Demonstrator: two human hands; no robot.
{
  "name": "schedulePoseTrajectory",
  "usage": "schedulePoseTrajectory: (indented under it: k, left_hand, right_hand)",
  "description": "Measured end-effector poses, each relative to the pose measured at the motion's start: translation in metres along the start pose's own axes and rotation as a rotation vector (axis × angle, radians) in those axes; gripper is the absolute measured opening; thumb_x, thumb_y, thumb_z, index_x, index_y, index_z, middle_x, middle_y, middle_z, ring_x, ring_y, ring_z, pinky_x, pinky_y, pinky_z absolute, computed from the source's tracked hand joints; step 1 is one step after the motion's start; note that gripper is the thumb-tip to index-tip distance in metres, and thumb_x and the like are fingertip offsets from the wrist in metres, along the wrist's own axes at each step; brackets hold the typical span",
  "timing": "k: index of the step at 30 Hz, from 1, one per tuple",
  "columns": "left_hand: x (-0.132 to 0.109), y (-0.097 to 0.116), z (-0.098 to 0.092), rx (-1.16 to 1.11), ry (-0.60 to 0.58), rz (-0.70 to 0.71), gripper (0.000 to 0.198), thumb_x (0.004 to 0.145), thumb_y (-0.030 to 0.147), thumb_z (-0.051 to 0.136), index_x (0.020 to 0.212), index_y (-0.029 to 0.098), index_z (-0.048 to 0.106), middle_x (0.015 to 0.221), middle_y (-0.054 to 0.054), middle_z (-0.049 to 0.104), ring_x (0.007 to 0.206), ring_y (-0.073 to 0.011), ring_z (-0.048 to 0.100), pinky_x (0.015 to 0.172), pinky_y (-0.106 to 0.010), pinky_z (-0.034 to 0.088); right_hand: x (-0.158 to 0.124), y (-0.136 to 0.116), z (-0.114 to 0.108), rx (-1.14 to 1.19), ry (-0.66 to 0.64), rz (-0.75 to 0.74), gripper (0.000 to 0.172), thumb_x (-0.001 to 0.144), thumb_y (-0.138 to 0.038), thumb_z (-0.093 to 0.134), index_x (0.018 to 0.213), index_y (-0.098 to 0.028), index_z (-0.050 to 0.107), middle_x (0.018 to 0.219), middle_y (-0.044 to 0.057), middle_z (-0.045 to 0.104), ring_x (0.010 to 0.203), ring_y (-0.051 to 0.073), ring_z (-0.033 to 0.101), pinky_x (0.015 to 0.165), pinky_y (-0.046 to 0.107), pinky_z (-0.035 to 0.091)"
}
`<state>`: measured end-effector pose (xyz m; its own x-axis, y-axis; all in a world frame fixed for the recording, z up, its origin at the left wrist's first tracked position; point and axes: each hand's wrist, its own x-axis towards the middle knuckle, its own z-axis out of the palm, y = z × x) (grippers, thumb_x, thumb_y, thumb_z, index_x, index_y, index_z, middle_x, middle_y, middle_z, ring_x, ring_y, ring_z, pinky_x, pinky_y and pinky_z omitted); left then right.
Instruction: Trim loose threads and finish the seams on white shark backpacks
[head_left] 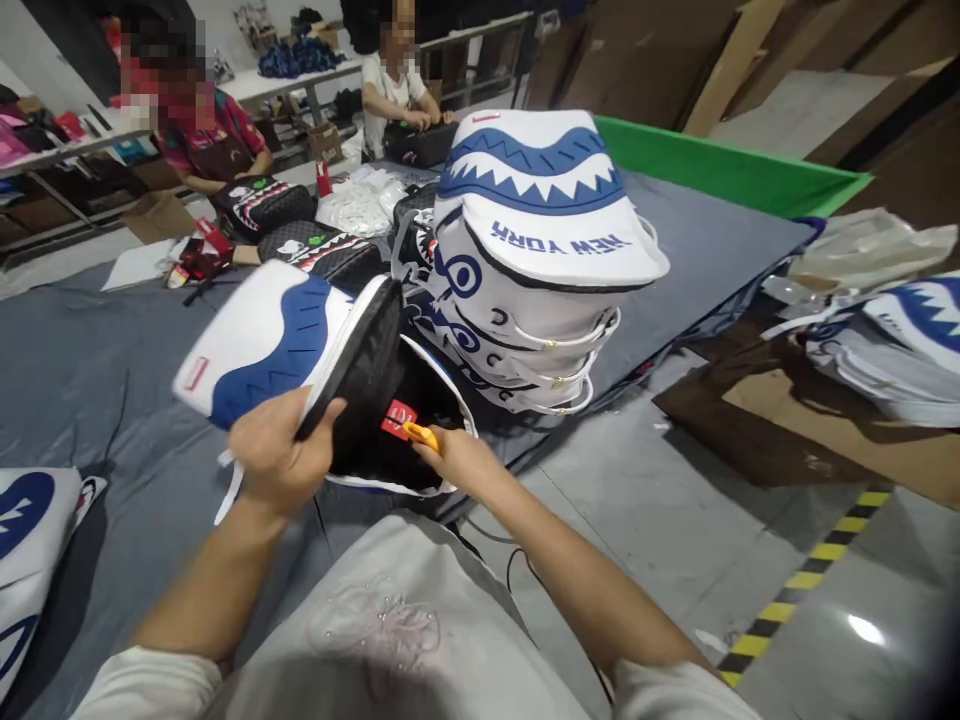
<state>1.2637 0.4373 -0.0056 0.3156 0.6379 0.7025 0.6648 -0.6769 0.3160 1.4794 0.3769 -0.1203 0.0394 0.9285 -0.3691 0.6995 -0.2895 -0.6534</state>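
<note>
Head view: I see the left hand (pixel 277 445) closed round the rim of the lid (pixel 292 345), thumb on the dark inner side, and the open white-and-blue bag (pixel 360 370) gapes between the hands. Inside it, just left of the right hand (pixel 454 458), a red label (pixel 399 418) shows against the black lining (pixel 360 452). The right hand pinches an orange-handled tool (pixel 424 436) aimed at that label; whether the tip touches, I can't tell from here. To do this well, I'd want the lid folded well back, the tip lying flat and clear of the lining, and small, controlled strokes, as the lining looks soft enough to snag.

Counting from the left: 1 white bag (pixel 45 575), partly cut off, lies left of the left hand. Between the hands are 1 bag, 1 label and 1 tool. Beyond them I count at least 3 dark bags (pixel 322 255) and 2 co-workers (pixel 394 85). Beyond and right of the right hand stands 1 stack (pixel 536 200) of at least 3 bags; overlap hides the total. Well to the right, 1 carton (pixel 810 415) sits by at least 1 blue-and-white bag (pixel 915 325).
</note>
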Motion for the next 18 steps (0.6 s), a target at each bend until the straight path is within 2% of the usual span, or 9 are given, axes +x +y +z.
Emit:
schedulePoseTrajectory:
  k: [3,6,7,9,10,12,15,17,18]
  left_hand:
    - [-0.020,-0.021,0.042,0.117,-0.136,-0.116,0.031,0.090,0.032,0.059,0.063,0.018,0.064,0.049,0.000,0.056,0.045,-0.0134,0.048,0.049,-0.026,0.032]
    - [-0.050,-0.022,0.057,-0.008,-0.446,-0.239,0.020,0.090,0.034,0.059,0.087,0.020,0.073,0.075,-0.004,0.073,0.063,-0.0179,0.066,0.057,-0.025,0.042]
    - [-0.056,-0.020,0.057,-0.124,-0.595,-0.222,0.021,0.089,0.037,0.062,0.101,0.023,0.073,0.091,-0.005,0.077,0.075,-0.0196,0.070,0.062,-0.026,0.047]
    - [-0.056,-0.023,0.054,-0.397,-0.865,-0.178,0.041,0.086,0.040,0.067,0.126,0.028,0.065,0.116,-0.005,0.073,0.093,-0.0203,0.071,0.073,-0.026,0.052]
    - [-0.052,-0.032,0.054,-0.481,-0.919,-0.190,0.050,0.086,0.042,0.067,0.134,0.030,0.059,0.125,-0.005,0.070,0.099,-0.0203,0.070,0.079,-0.027,0.054]
    - [-0.036,-0.067,0.054,-0.430,-0.814,-0.318,0.058,0.089,0.044,0.063,0.142,0.026,0.051,0.139,-0.008,0.061,0.116,-0.0217,0.064,0.097,-0.031,0.050]
    - [-0.013,-0.149,0.055,0.074,-0.517,-0.672,0.067,0.091,0.046,0.057,0.149,0.017,0.040,0.159,-0.015,0.036,0.146,-0.0277,0.035,0.120,-0.042,0.028]
    - [-0.007,-0.200,0.054,0.289,-0.499,-0.897,0.083,0.087,0.049,0.062,0.153,0.009,0.030,0.162,-0.023,0.023,0.150,-0.0374,0.023,0.119,-0.053,0.025]
    - [-0.009,-0.219,0.053,0.316,-0.514,-0.968,0.089,0.083,0.049,0.066,0.151,0.003,0.033,0.158,-0.029,0.028,0.147,-0.0425,0.028,0.115,-0.056,0.030]
  right_hand:
    - [-0.021,0.024,-0.022,-0.265,-0.101,0.102,0.029,0.094,-0.042,0.054,0.096,-0.016,0.068,0.093,0.016,0.072,0.095,0.033,0.069,0.079,0.036,0.047]
    - [-0.043,0.053,-0.031,-0.436,-0.234,0.197,0.033,0.095,-0.044,0.048,0.090,-0.017,0.067,0.091,0.015,0.073,0.089,0.032,0.070,0.073,0.036,0.048]
    - [-0.049,0.064,-0.031,-0.409,-0.238,0.221,0.033,0.095,-0.045,0.046,0.093,-0.019,0.067,0.089,0.013,0.072,0.085,0.031,0.070,0.070,0.036,0.048]
    - [-0.061,0.088,-0.026,-0.213,-0.186,0.262,0.033,0.091,-0.048,0.045,0.100,-0.022,0.063,0.079,0.007,0.070,0.074,0.027,0.069,0.065,0.035,0.049]
    - [-0.066,0.102,-0.021,-0.025,-0.136,0.277,0.033,0.088,-0.051,0.047,0.100,-0.024,0.062,0.070,0.003,0.067,0.067,0.025,0.067,0.063,0.035,0.050]
    - [-0.072,0.128,-0.003,0.297,-0.047,0.303,0.037,0.079,-0.060,0.054,0.088,-0.025,0.059,0.058,0.001,0.059,0.058,0.025,0.063,0.060,0.039,0.052]
    - [-0.068,0.154,0.036,0.643,0.165,0.433,0.049,0.067,-0.070,0.064,0.090,-0.027,0.056,0.066,0.001,0.064,0.067,0.027,0.068,0.071,0.045,0.058]
    - [-0.052,0.154,0.062,0.797,0.222,0.506,0.061,0.060,-0.076,0.068,0.096,-0.027,0.055,0.083,0.004,0.070,0.082,0.030,0.072,0.075,0.045,0.059]
    - [-0.042,0.150,0.072,0.860,0.223,0.521,0.066,0.060,-0.079,0.065,0.100,-0.028,0.053,0.090,0.005,0.071,0.090,0.030,0.072,0.076,0.043,0.060]
